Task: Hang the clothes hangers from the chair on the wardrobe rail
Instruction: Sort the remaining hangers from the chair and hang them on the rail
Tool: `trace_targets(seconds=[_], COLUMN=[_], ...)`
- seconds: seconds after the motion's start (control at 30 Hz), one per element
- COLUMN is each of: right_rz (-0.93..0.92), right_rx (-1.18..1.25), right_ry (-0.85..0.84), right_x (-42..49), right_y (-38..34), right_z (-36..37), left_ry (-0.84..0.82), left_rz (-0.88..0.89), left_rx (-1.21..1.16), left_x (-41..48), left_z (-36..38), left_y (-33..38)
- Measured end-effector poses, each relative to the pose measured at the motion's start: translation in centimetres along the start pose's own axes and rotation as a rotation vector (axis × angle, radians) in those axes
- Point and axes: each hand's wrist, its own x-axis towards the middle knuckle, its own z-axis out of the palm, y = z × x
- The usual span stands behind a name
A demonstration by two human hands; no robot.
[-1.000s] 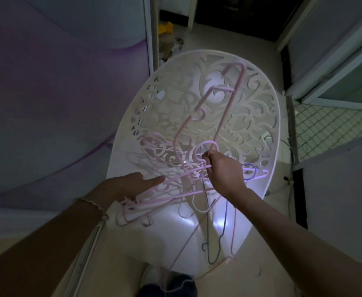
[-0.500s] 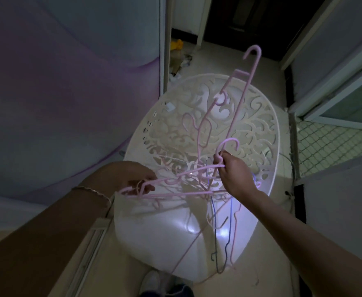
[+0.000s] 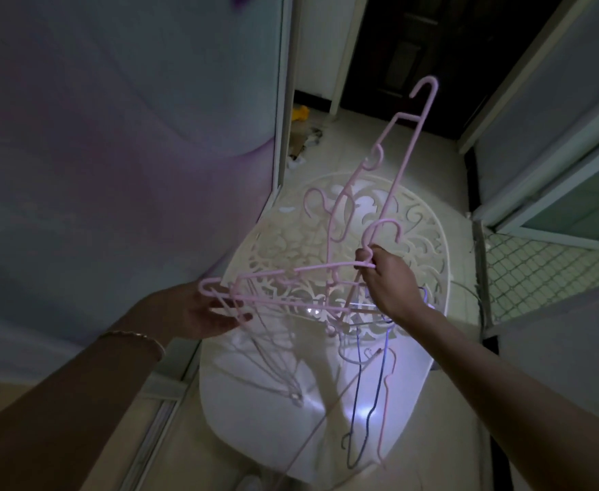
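Head view, gathering step: the right hand (image 3: pixel 390 281) pinches a tangled bundle of pink hangers (image 3: pixel 326 268) just below their hooks, holding it above the white chair (image 3: pixel 432 221). The left hand (image 3: pixel 199 313), fingers extended, supports the bundle's shoulder ends from beneath. Several hangers dangle toward the seat. The next move probably calls for untangling the hooks and turning to the wardrobe rail, which is not in view.

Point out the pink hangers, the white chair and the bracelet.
pink hangers (image 3: pixel 333 267): head view, on a straight bar of the lifted bunch.
white chair (image 3: pixel 227 419): head view, on a bare part of its seat.
bracelet (image 3: pixel 131 335): head view, on the band across the wrist.
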Motion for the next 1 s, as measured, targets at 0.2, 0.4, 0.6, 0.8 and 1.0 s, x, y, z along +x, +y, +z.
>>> trace_targets(seconds=[0.2,0.4,0.6,0.8,1.0], right_rz=[0.034,0.1,0.131,0.138,0.186], right_rx=[0.082,0.198,0.287,0.318,0.354], right_ry=[-0.01,-0.037,-0.013,0.031,0.058], right_x=[0.7,0.8,1.8,2.7,3.1], right_y=[-0.2,-0.6,-1.7,-3.7,-6.0], right_z=[-1.9,-2.9,-4.8,-7.1,-10.1], left_ry=[0.066,0.328,0.372,0.445,0.33], left_rz=[-0.008,0.24,0.387,0.671,0.767], left_rx=[-0.03,-0.134,-0.079,-0.035,0.119], left_x=[0.2,0.5,-1.0,-2.5,-5.4], left_z=[1.3,4.2,6.9,9.7,11.2], left_y=[-0.1,-1.2,-1.6,-1.0,-1.9])
